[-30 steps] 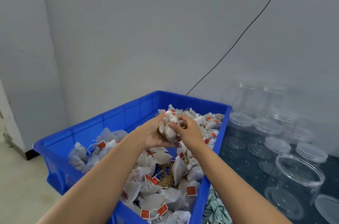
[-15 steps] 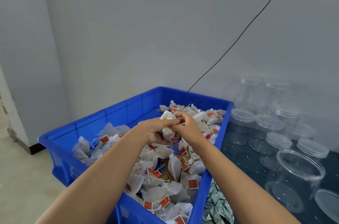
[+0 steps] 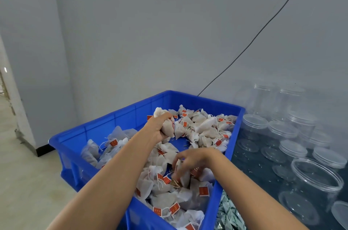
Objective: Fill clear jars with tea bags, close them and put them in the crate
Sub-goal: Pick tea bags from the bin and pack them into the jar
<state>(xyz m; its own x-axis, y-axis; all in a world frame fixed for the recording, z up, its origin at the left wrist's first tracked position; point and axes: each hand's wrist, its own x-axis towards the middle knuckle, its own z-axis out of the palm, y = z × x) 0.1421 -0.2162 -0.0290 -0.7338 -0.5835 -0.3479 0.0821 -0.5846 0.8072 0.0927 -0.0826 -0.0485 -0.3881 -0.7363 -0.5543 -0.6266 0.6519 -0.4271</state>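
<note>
A small packing workroom, plain and bare.

A large blue plastic crate (image 3: 105,132) heaped with loose tagged tea bags (image 3: 205,128) stands beside rows of empty clear jars (image 3: 282,132) on a dark table (image 3: 250,164). Behind are unpainted-looking grey walls (image 3: 150,32), a loose black cable (image 3: 263,26) running down one, and a pale tiled floor (image 3: 24,182).

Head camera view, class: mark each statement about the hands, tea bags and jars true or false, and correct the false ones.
1. The left hand grips a bunch of tea bags. True.
2. The right hand rests inside a jar. False: it reaches among bags in the blue crate.
3. The nearest clear jar has no lid on. True.
4. The crate is red. False: blue.
</note>
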